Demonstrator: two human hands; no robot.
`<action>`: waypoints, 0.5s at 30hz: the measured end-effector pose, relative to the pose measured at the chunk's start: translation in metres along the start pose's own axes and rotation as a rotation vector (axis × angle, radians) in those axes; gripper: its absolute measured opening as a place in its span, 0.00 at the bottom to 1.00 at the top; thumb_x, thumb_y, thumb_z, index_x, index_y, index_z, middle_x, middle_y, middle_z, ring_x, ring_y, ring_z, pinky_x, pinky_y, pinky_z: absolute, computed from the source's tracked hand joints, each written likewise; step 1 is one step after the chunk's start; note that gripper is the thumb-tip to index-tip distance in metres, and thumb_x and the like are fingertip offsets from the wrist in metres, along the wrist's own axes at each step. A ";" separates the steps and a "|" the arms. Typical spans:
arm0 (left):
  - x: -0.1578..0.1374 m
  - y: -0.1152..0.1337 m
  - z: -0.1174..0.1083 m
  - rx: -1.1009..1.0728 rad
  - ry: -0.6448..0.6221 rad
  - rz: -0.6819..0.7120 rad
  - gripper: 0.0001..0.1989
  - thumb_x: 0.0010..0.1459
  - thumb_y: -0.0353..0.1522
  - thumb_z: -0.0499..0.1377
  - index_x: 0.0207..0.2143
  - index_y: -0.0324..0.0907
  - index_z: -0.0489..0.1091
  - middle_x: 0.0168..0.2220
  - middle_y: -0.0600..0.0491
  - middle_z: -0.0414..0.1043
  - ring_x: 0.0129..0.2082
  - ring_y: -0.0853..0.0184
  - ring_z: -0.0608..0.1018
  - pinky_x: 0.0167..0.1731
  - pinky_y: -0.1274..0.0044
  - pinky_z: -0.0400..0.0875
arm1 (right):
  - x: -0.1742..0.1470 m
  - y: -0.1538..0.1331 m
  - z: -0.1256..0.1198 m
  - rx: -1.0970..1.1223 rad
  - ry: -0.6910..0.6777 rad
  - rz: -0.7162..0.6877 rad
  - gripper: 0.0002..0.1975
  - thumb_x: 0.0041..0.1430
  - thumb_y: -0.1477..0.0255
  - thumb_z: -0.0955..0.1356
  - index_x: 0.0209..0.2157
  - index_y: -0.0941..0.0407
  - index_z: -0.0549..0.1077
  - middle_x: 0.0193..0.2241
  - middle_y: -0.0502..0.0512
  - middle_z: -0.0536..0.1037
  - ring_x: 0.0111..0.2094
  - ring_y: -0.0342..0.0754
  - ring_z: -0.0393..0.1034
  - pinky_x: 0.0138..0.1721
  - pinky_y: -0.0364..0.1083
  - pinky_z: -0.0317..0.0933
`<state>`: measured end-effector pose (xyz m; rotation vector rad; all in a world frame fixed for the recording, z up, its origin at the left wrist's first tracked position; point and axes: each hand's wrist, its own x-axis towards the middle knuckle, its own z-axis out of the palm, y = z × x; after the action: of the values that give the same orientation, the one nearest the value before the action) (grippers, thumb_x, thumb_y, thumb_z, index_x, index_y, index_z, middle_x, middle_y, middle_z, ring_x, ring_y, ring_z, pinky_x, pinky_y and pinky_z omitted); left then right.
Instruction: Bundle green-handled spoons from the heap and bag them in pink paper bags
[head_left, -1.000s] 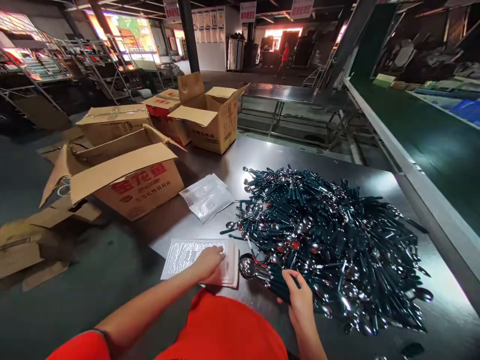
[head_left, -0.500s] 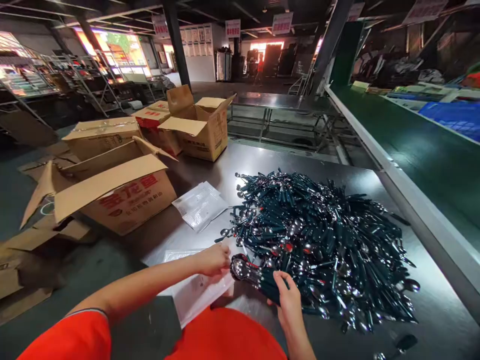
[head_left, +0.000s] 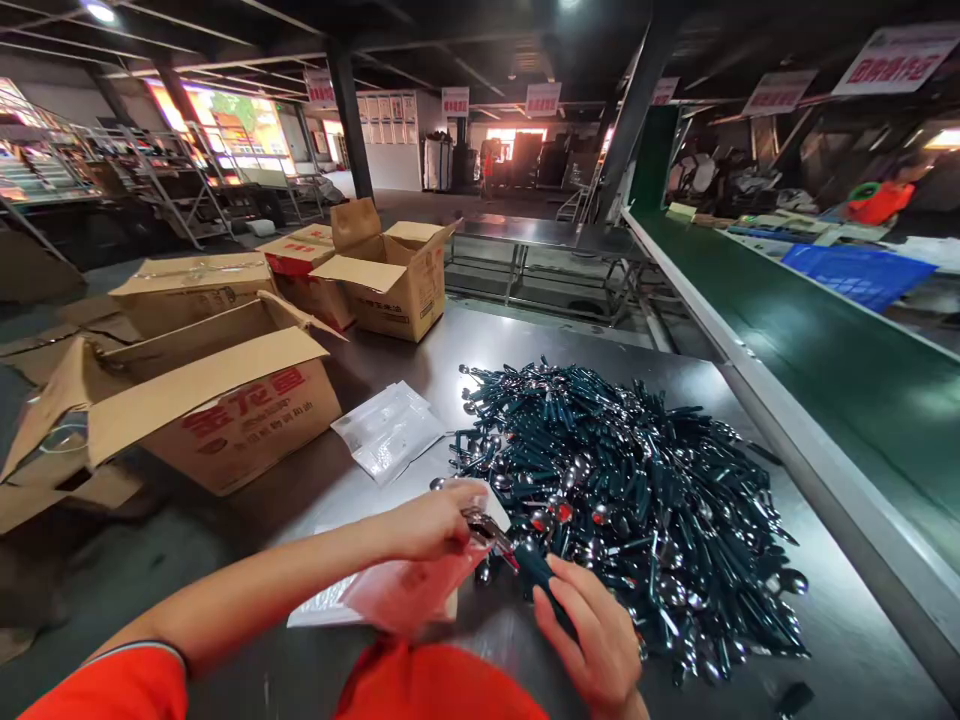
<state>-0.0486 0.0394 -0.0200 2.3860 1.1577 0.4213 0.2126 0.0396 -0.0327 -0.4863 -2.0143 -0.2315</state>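
My right hand (head_left: 596, 630) is closed round the dark green handles of a bundle of spoons (head_left: 536, 572). Their shiny bowls point left, into the mouth of a clear plastic bag (head_left: 405, 592). Gripped in my left hand (head_left: 435, 522), the bag's top edge is bunched around the spoon bowls, which its fingers partly hide. Just beyond both hands spreads a big heap of spoons (head_left: 637, 480) with the same dark handles. More flat plastic bags (head_left: 319, 607) lie beneath the held one, and another stack of bags (head_left: 390, 430) rests farther up the metal table (head_left: 495, 680).
Open cardboard boxes (head_left: 247, 420) stand along the left, with another open box (head_left: 409, 290) at the table's far corner. A green conveyor belt (head_left: 795, 300) with a raised metal edge runs down the right. Past it are a blue crate (head_left: 855, 275) and a person in orange (head_left: 881, 203).
The spoon bundle has moved from beside the bag to inside its mouth. My left hand has lifted the bag toward the bowls. The camera view has turned slightly right and up.
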 end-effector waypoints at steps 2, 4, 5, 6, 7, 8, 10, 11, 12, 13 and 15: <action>0.004 0.015 0.005 -0.057 0.007 0.024 0.06 0.54 0.28 0.62 0.29 0.39 0.80 0.63 0.42 0.62 0.62 0.48 0.65 0.59 0.62 0.63 | 0.015 -0.002 0.001 0.042 -0.123 0.031 0.07 0.61 0.77 0.68 0.42 0.56 0.71 0.34 0.57 0.81 0.35 0.46 0.77 0.35 0.42 0.72; 0.009 0.033 0.008 -0.165 0.015 0.023 0.11 0.59 0.27 0.57 0.37 0.40 0.80 0.66 0.45 0.58 0.64 0.51 0.63 0.62 0.62 0.60 | 0.030 -0.003 0.004 0.037 -0.255 0.101 0.07 0.64 0.71 0.66 0.44 0.55 0.71 0.35 0.56 0.80 0.37 0.48 0.76 0.37 0.45 0.72; 0.012 0.043 0.009 -0.245 0.031 0.004 0.14 0.59 0.27 0.56 0.45 0.42 0.78 0.67 0.46 0.57 0.64 0.53 0.63 0.63 0.63 0.58 | 0.036 -0.003 0.006 0.001 -0.304 0.126 0.10 0.65 0.67 0.65 0.45 0.55 0.72 0.37 0.57 0.79 0.40 0.51 0.76 0.41 0.49 0.72; 0.014 0.052 0.008 -0.333 0.060 -0.035 0.20 0.60 0.28 0.56 0.54 0.44 0.72 0.67 0.47 0.57 0.65 0.55 0.63 0.64 0.63 0.58 | 0.041 -0.003 0.006 -0.042 -0.320 0.146 0.15 0.65 0.62 0.64 0.48 0.55 0.72 0.41 0.60 0.79 0.46 0.56 0.74 0.47 0.56 0.69; 0.015 0.059 0.005 -0.407 0.097 -0.080 0.25 0.59 0.29 0.57 0.60 0.45 0.65 0.68 0.47 0.56 0.66 0.57 0.61 0.64 0.63 0.57 | 0.044 -0.003 0.004 -0.067 -0.311 0.173 0.21 0.65 0.57 0.63 0.52 0.55 0.71 0.47 0.64 0.76 0.52 0.61 0.69 0.52 0.62 0.65; 0.015 0.064 0.002 -0.446 0.138 -0.112 0.28 0.59 0.31 0.58 0.62 0.45 0.63 0.68 0.47 0.55 0.67 0.57 0.59 0.65 0.63 0.55 | 0.046 -0.002 0.002 -0.059 -0.276 0.218 0.26 0.65 0.54 0.61 0.56 0.55 0.68 0.54 0.66 0.71 0.57 0.64 0.64 0.55 0.67 0.59; 0.012 0.069 -0.006 -0.390 0.204 -0.088 0.20 0.59 0.35 0.60 0.54 0.43 0.72 0.70 0.46 0.50 0.69 0.54 0.53 0.67 0.60 0.49 | 0.043 0.000 -0.006 0.069 -0.154 0.391 0.30 0.66 0.51 0.59 0.62 0.54 0.61 0.62 0.68 0.62 0.62 0.64 0.57 0.57 0.68 0.56; 0.009 0.070 -0.010 -0.315 0.237 -0.040 0.14 0.59 0.36 0.59 0.45 0.43 0.78 0.70 0.47 0.48 0.70 0.52 0.51 0.67 0.58 0.47 | 0.038 0.002 -0.010 0.173 -0.094 0.496 0.32 0.65 0.51 0.59 0.63 0.54 0.59 0.63 0.68 0.60 0.62 0.63 0.57 0.57 0.66 0.57; 0.006 0.070 -0.013 -0.233 0.268 0.015 0.12 0.60 0.37 0.58 0.37 0.43 0.80 0.70 0.48 0.47 0.70 0.51 0.50 0.67 0.57 0.45 | 0.032 0.003 -0.011 0.294 -0.060 0.598 0.32 0.65 0.52 0.60 0.64 0.53 0.57 0.63 0.67 0.61 0.62 0.61 0.58 0.58 0.63 0.59; 0.003 0.071 -0.015 -0.168 0.297 0.067 0.13 0.61 0.37 0.57 0.32 0.43 0.80 0.70 0.49 0.48 0.70 0.50 0.50 0.67 0.56 0.45 | 0.024 0.003 -0.011 0.415 -0.059 0.687 0.34 0.63 0.52 0.63 0.65 0.53 0.56 0.63 0.66 0.62 0.61 0.60 0.60 0.58 0.61 0.60; -0.002 0.072 -0.016 -0.119 0.322 0.112 0.15 0.63 0.36 0.55 0.31 0.43 0.80 0.69 0.48 0.53 0.69 0.51 0.54 0.66 0.55 0.49 | 0.008 0.000 -0.004 0.612 -0.145 0.843 0.38 0.56 0.54 0.70 0.64 0.54 0.60 0.61 0.65 0.66 0.59 0.60 0.64 0.56 0.59 0.63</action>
<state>-0.0092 0.0027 0.0306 2.3423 1.0968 0.9140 0.2127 0.0401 -0.0234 -0.9026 -1.7200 0.9231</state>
